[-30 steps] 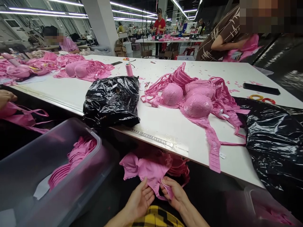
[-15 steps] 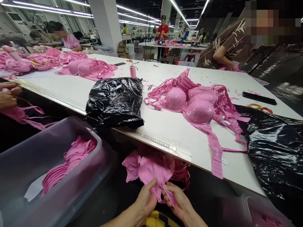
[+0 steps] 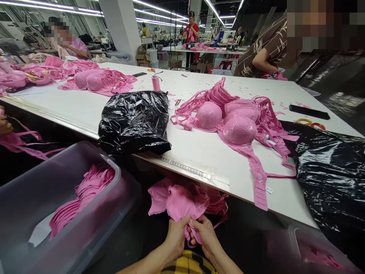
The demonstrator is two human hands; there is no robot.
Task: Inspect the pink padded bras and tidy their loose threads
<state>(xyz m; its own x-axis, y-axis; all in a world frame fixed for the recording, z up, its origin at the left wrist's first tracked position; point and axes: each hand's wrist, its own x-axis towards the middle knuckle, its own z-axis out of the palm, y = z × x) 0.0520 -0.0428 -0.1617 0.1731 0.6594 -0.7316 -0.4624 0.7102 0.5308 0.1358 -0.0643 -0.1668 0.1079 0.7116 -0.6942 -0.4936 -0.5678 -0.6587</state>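
Below the table's front edge, a pink bra hangs in front of me, its inner side toward me. My left hand pinches its lower part, thumb on top. Close beside it, my right hand grips a folded edge of the same bra, and the two thumbs nearly meet. Some fingers are hidden behind the cloth. More pink fabric and straps lie behind the bra, in shadow. On the white table above, several pink lace bras are stacked, one band reaching over the edge.
A grey plastic bin with stacked pink pieces stands at left; another bin is lower right. Black plastic bags lie on the table, near a thread spool and yellow-and-red scissors. A co-worker's hand holds pink straps at far left.
My hands have drawn closer together on the bra, and the right thumb has shifted left toward the left one. The camera view has moved slightly.
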